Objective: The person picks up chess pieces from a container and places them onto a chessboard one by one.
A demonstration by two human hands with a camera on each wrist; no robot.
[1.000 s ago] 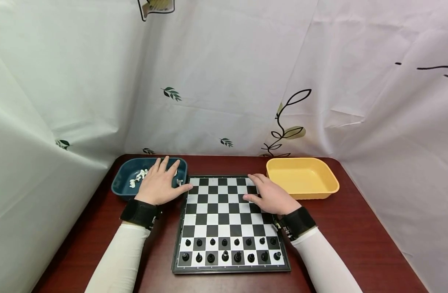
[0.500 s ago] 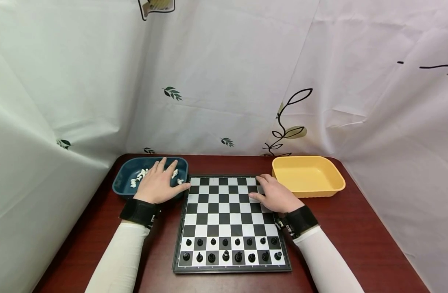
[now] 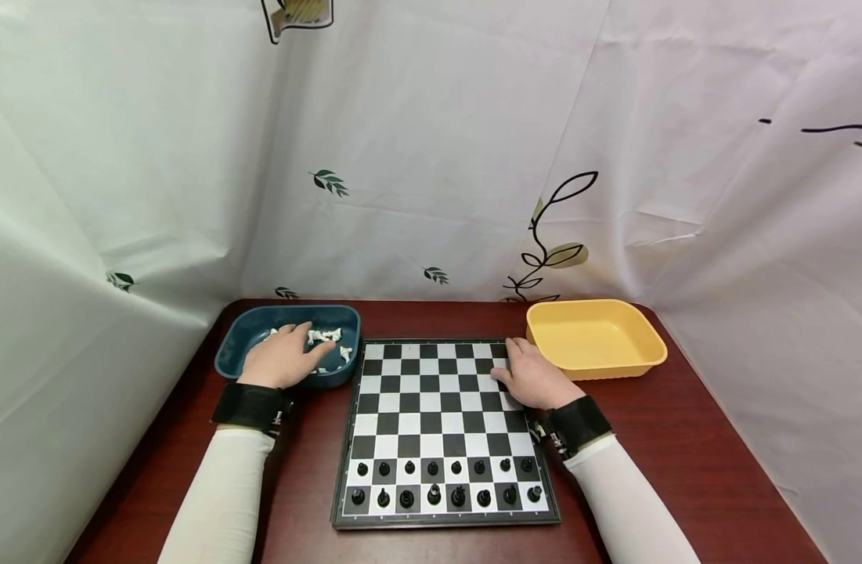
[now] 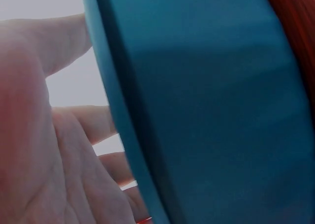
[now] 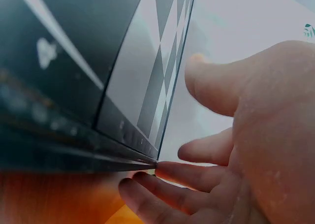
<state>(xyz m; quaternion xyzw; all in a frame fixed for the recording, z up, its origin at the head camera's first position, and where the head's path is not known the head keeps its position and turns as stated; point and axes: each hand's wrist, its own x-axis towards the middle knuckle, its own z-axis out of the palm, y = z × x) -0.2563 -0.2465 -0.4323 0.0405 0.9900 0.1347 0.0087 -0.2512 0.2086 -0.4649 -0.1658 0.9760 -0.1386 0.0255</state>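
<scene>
My left hand [image 3: 277,362] reaches over the near rim of a dark blue plastic bin [image 3: 335,379], its fingers dipping inside among several white chess pieces [image 3: 324,335]. In the left wrist view the bin's outer wall [image 4: 216,106] hides the fingertips; thumb and fingers look spread. My right hand [image 3: 539,379] lies at the far right edge of a black-and-white chessboard [image 3: 431,399]. Its fingers are loosely bent, and in the right wrist view the fingertips [image 5: 170,172] are right at the board's corner, with nothing between thumb and fingers.
Black chess pieces [image 3: 434,493] stand in two rows along the board's near side. A yellow plastic bin [image 3: 593,337] sits at the back right. The reddish-brown table [image 3: 438,312] meets a white patterned cloth [image 3: 416,157] at the back.
My left hand has drawn back toward me and left, its fingers lowering into the blue bin. My right hand has shifted right to the board's edge, and the yellow bin has slid slightly right.
</scene>
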